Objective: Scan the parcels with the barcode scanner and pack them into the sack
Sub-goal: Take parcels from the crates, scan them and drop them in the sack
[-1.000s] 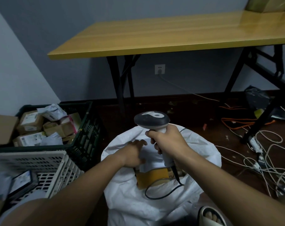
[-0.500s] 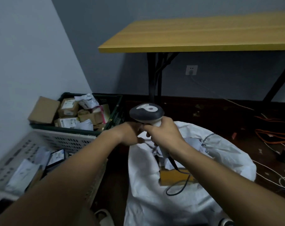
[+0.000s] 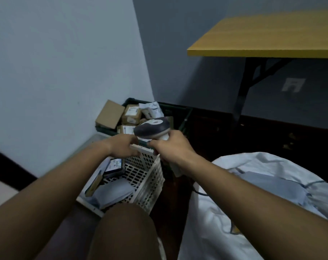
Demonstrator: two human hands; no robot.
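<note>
My right hand grips the handle of the barcode scanner, whose dark head with a white patch points left; its cable hangs down beside the sack. My left hand reaches out empty over the far rim of the white perforated crate, fingers loosely extended. Inside the crate lie several parcels, among them a dark box with a white label and a grey mailer. The white sack lies open at the lower right with a grey parcel in it.
A dark green crate full of cardboard boxes stands in the corner behind the white one. A yellow table on black legs is at the right, with a wall socket under it. My knee is just below the white crate.
The view has swung left, away from the sack toward the crates. My left hand has left the sack's mouth and moved over the white crate; the scanner travelled left with my right hand.
</note>
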